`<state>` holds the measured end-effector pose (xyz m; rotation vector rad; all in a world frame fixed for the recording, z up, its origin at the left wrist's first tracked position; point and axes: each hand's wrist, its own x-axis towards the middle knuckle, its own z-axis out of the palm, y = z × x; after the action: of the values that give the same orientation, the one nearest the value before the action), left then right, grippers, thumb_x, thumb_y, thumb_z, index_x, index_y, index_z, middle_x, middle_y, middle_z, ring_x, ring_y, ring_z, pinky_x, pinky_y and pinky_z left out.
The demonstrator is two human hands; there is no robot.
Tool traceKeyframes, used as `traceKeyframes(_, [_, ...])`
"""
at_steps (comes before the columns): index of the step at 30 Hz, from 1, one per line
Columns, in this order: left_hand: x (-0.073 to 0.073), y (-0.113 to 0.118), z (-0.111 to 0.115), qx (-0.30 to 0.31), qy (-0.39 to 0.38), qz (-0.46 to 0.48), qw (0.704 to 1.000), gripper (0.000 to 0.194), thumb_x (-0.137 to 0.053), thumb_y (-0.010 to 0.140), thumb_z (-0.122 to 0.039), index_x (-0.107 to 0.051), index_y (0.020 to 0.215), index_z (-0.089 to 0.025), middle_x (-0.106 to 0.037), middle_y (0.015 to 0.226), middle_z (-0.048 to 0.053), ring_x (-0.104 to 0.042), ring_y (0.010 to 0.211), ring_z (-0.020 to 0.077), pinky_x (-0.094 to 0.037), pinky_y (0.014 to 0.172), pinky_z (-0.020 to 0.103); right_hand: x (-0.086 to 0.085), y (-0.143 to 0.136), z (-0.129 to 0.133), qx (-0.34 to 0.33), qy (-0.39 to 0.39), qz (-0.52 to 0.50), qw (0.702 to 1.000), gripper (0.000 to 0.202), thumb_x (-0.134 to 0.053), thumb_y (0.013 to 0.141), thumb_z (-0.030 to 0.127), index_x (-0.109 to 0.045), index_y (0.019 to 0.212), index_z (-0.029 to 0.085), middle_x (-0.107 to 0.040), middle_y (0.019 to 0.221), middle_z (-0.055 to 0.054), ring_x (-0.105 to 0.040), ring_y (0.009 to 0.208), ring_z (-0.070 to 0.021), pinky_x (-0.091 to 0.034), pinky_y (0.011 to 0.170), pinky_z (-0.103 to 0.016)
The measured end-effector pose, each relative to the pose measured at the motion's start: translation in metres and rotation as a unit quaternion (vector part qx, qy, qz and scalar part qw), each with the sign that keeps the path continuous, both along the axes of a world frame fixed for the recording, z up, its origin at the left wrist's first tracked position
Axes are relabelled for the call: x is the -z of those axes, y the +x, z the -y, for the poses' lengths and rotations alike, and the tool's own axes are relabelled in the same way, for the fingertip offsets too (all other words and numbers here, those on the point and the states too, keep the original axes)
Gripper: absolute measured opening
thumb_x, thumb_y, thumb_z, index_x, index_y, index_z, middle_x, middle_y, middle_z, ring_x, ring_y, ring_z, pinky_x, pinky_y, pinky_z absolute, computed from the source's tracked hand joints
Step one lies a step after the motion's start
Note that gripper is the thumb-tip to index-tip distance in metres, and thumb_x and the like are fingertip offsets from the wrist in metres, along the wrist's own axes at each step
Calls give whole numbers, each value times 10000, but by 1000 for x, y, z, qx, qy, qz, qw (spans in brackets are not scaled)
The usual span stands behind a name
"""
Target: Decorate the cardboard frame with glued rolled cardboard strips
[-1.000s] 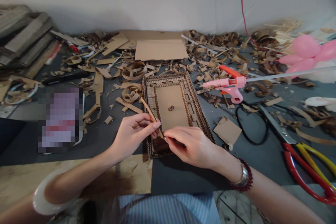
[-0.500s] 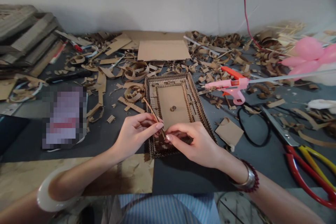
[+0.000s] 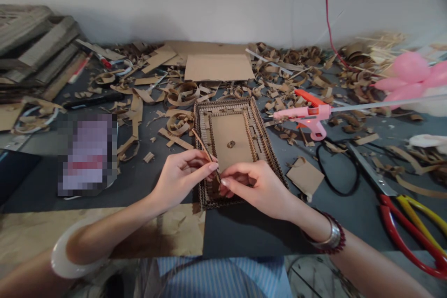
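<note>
Pinches a loose cardboard strip with left hand and right hand — not yet attached. Has cardboard tray rimmed already, glue gun at its two o'clock.

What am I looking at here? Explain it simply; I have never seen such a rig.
There is no machine: a person works with bare hands, and every picture comes from one camera worn on the head, looking forward and down.

The left hand holds a thin brown strip over a rectangular cardboard piece with ridged borders. The right hand is at the strip's near end; its exact grip is unclear.

On the dark table lie cardboard scraps, a pink glue gun and scissors with red and yellow handles.
</note>
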<state>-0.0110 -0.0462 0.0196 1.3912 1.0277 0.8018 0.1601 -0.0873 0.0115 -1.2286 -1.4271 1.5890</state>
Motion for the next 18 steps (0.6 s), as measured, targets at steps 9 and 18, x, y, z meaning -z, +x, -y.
traceKeyframes(9, [2,-1,1,14,11,-22,1000,147,-648,709,-268,-632,740,-125,-638,590,11,-600,506,103,-520,507,162,-4,-2,-1,3,-76,-47,996,170,-591,757,306,-622,720,143,-660,620,-11,-635,567,-102,-546,575,-220])
traceKeyframes(18, [1,-1,1,9,1,-23,1000,168,-654,697,-281,-636,740,-120,-633,580,5,-595,498,97,-518,504,154,-8,-2,-3,10,-132,-81,988,220,-640,711,352,-610,679,136,-645,597,0,-621,540,-89,-541,564,-213])
